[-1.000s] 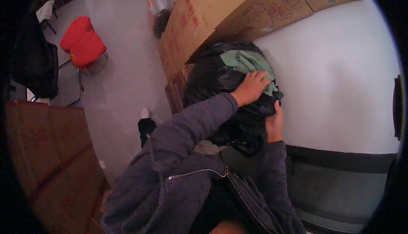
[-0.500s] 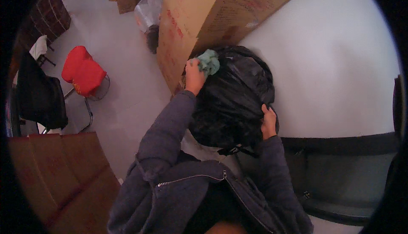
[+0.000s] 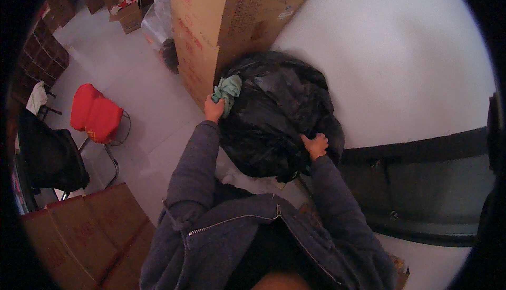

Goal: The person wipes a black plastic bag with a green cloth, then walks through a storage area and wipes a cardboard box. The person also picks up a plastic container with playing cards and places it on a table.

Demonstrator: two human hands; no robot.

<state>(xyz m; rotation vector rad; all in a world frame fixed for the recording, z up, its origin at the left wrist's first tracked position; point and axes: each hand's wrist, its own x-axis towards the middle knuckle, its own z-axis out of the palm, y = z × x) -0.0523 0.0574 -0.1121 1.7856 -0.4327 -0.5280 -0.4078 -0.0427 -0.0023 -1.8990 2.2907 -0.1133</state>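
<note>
A large, full black plastic bag (image 3: 269, 111) stands in front of me against the cardboard boxes and the white wall. My left hand (image 3: 213, 110) is closed at the bag's left side around a crumpled pale green cloth (image 3: 230, 87). The cloth bunches up above the fingers and lies against the black plastic. At the bag's lower right, my right hand (image 3: 316, 146) is closed on a fold of the plastic, thumb toward the middle of the bag. Some of its fingertips are hidden in the folds.
Tall cardboard boxes (image 3: 197, 37) rise behind the bag. To the right are a white wall (image 3: 395, 69) and a dark glass-fronted panel (image 3: 421, 195). On the left stand a chair with a red cover (image 3: 95, 113), a black chair (image 3: 52, 158) and brown cartons (image 3: 95, 232).
My left hand has come lower and left along the bag with the green cloth. The right hand has shifted from the bag's right edge inward and left. The whole view has turned slightly.
</note>
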